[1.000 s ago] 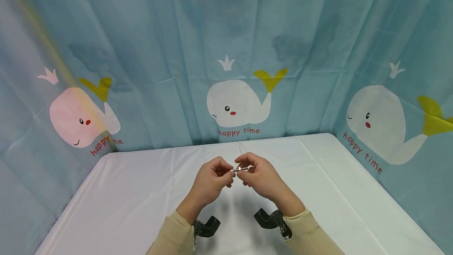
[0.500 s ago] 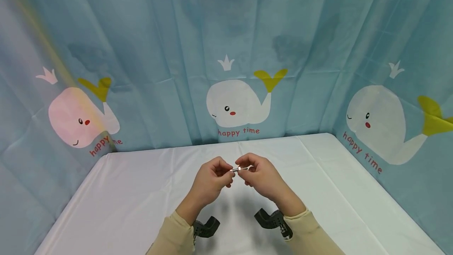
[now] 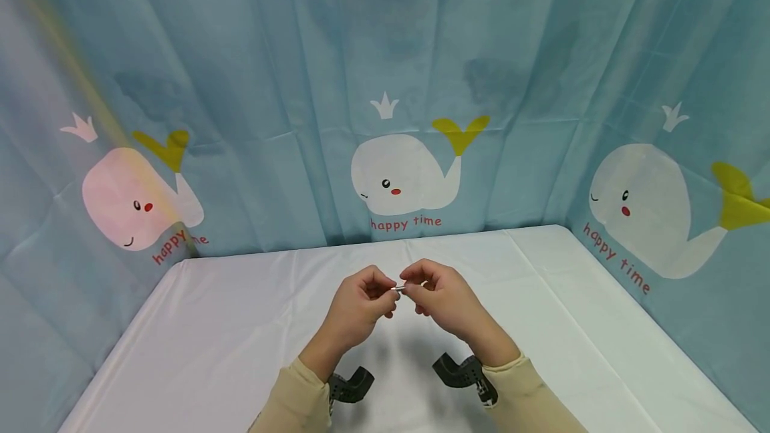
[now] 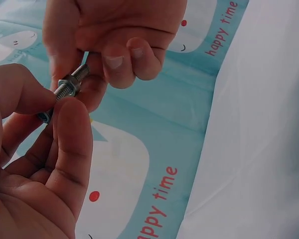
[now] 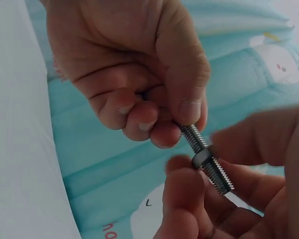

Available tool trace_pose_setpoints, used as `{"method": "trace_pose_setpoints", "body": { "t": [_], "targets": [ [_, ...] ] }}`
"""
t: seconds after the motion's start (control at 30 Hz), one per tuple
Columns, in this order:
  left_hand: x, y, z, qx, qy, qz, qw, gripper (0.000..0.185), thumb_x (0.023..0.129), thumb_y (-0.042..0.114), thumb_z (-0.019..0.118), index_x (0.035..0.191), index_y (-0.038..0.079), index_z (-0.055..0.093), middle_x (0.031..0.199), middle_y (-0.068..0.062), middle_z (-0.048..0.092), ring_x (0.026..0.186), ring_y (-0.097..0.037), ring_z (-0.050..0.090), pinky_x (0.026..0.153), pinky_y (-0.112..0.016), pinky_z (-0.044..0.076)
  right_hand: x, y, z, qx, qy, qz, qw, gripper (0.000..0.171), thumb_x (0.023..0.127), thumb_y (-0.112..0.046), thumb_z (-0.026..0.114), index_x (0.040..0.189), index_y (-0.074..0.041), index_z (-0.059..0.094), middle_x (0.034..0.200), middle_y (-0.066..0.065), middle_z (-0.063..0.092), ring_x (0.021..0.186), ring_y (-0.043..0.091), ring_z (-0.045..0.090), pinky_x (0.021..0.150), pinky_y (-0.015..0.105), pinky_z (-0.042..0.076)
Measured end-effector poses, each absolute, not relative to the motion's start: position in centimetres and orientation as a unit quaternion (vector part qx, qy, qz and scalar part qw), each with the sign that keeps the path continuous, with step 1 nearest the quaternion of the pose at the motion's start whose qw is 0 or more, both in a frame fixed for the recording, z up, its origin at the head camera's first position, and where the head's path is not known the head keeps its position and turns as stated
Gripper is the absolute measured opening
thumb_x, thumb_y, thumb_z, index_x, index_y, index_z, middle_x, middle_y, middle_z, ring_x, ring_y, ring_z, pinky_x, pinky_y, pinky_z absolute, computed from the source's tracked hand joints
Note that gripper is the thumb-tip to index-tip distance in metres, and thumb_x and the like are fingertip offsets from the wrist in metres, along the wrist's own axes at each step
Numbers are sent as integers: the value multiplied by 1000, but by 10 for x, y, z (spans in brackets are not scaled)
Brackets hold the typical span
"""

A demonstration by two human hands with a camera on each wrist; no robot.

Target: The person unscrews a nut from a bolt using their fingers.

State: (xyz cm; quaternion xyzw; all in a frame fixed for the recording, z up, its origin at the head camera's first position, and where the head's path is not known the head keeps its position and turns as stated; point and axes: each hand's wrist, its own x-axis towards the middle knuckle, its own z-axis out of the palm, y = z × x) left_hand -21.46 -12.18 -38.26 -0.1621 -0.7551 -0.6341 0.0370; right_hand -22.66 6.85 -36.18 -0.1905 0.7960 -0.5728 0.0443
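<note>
Above the table's middle, both hands hold a small threaded steel bolt point(image 3: 398, 289) level between them. My left hand point(image 3: 386, 290) pinches one end of the bolt point(image 4: 46, 116) between thumb and forefinger. My right hand point(image 3: 412, 286) grips the other threaded end with curled fingers. A hex nut point(image 4: 68, 85) sits on the thread between the two sets of fingertips. In the right wrist view the nut point(image 5: 202, 157) is next to the right hand's fingertips point(image 5: 183, 174). Which hand touches the nut I cannot tell. The bolt's head is hidden.
A white cloth covers the table point(image 3: 228, 326). Blue curtains point(image 3: 301, 85) printed with white whales close it in at the back and on both sides. Black wrist camera mounts point(image 3: 351, 385) hang under both beige sleeves.
The right hand's fingers have crept slightly left toward the left hand, so less of the bolt shows between them. Both hands stay in the same place.
</note>
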Motion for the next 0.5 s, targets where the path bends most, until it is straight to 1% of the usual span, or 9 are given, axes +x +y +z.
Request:
{"method": "trace_pose_setpoints", "body": {
  "t": [0.07,0.13,0.23,0.3,0.4,0.5],
  "targets": [
    [-214,-122,-382,-163,-755,-634,38,6,91,3,68,95,7,66,82,-4,68,67,-23,64,63,-35,56,-226,68,-361,-190,797,-572,37,15,95,-13,62,109,-13,68,99,5,65,66,24,61,58,38,52],
    [-214,-122,-382,-165,-757,-632,39,6,91,4,68,95,7,66,82,-4,68,67,-23,64,63,-35,56,-225,68,-360,-189,799,-570,34,14,97,-18,62,109,-12,68,99,4,65,66,24,61,59,38,53],
    [-213,-122,-381,-166,-760,-627,40,6,91,5,69,95,7,66,82,-4,68,67,-23,64,62,-35,56,-225,69,-360,-185,802,-566,38,20,102,-29,59,102,-11,69,88,5,67,64,23,59,57,35,51],
    [-213,-122,-381,-166,-761,-626,41,6,91,5,69,95,7,66,81,-4,67,66,-23,64,62,-35,55,-227,69,-361,-187,803,-564,43,24,103,-30,56,97,-11,69,80,6,67,63,22,58,56,33,50],
    [-213,-121,-381,-165,-761,-626,41,6,91,5,69,95,7,66,81,-4,68,66,-23,64,61,-34,55,-228,69,-363,-192,806,-558,48,25,105,-28,54,92,-12,69,75,6,66,62,22,57,56,32,49],
    [-213,-121,-381,-165,-759,-629,39,6,91,4,69,95,7,66,82,-7,68,67,-23,64,62,-34,55,-228,69,-363,-196,807,-556,45,15,102,-20,57,97,-12,69,81,5,67,64,22,59,57,33,50]
  ]
}}
